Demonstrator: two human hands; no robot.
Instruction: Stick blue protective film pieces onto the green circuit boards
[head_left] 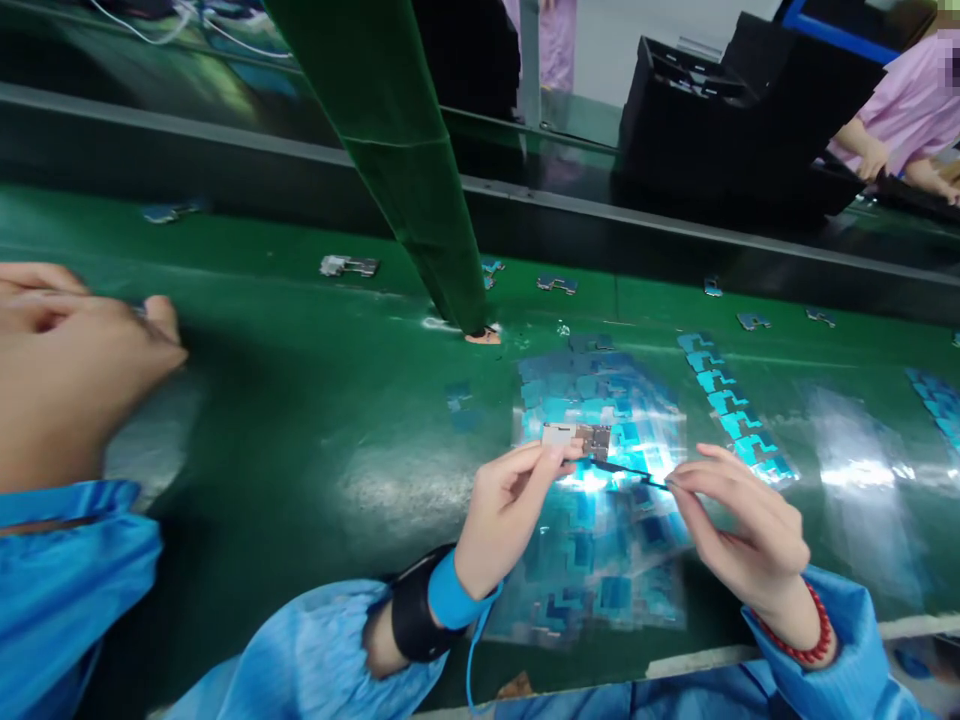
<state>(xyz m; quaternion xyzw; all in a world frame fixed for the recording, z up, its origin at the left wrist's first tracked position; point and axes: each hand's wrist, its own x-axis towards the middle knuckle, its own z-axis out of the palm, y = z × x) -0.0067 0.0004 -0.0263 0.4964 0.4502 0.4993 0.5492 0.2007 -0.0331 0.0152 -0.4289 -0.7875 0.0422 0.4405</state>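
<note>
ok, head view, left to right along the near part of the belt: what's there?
Co-worker's hand → left hand holding small circuit board → tweezers → right hand → strip of blue stickers.

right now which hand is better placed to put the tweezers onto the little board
Right. The right hand already pinches the tweezers, tip almost at the small board. The left hand is busy holding that board by its edge above the blue sticker sheets.
</note>
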